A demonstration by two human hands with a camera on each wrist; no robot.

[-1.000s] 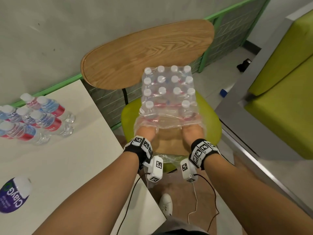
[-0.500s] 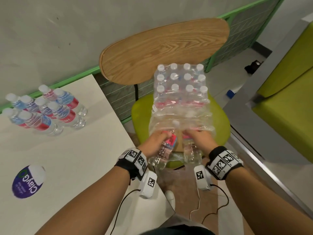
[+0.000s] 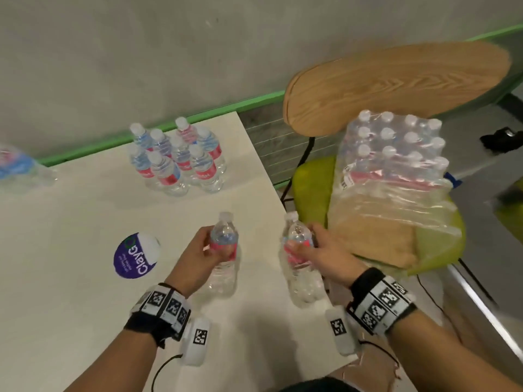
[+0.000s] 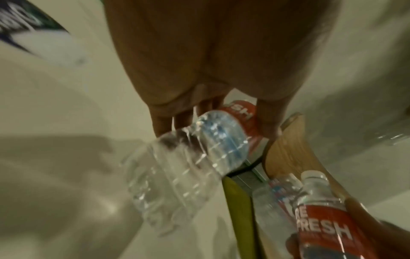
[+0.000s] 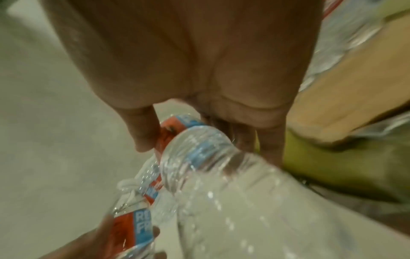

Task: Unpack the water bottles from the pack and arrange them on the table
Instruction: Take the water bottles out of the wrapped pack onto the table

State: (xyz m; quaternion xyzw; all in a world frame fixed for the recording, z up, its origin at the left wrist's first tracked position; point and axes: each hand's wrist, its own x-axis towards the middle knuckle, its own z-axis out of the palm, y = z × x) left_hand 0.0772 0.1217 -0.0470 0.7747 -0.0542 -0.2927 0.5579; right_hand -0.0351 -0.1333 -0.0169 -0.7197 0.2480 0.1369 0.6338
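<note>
My left hand (image 3: 208, 248) grips a clear water bottle (image 3: 224, 257) by its red and blue label, held above the white table (image 3: 70, 292). My right hand (image 3: 312, 251) grips a second water bottle (image 3: 300, 261) over the table's right edge. In the left wrist view the left hand's bottle (image 4: 195, 154) points its base at the camera, and the other bottle (image 4: 319, 213) shows at lower right. The right wrist view shows the right hand's bottle (image 5: 213, 166) the same way. The torn plastic pack (image 3: 393, 171) with several capped bottles sits on a green chair (image 3: 311, 188).
Several bottles (image 3: 178, 159) stand grouped at the table's far side. More bottles (image 3: 19, 171) lie blurred at the far left edge. A purple round sticker (image 3: 135, 260) marks the table. The chair has a wooden backrest (image 3: 396, 80). A grey wall (image 3: 141, 52) rises behind.
Both hands have pulled one bottle each out of the pack and carried them left, from the chair to over the table. My view has swung left too.
</note>
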